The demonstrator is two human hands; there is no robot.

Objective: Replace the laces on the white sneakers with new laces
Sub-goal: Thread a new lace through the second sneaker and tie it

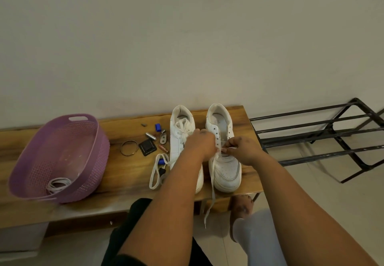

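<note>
Two white sneakers stand side by side on a wooden bench (128,168), with the toes toward the person and the heels toward the wall. The right sneaker (225,161) is the landmark here. It has a thick white sole, small holes on the toe cap, and open eyelets in its upper part; its inside is pale with a small printed mark. A flat white lace (212,195) runs from its lower eyelets, goes over the bench edge in front of it and hangs down.

The left hand (202,144) rests at the left side of this sneaker, fingers curled around the lace near the eyelets. The right hand (242,148) is over its tongue, fingertips pressed together on a lace end.

The left sneaker (182,141), just beside it, carries a loose cream lace. Farther left lie another loose lace (158,172), small metal and blue items, a bracelet (129,147), and a purple basket (60,157) with a coiled white lace inside.
</note>
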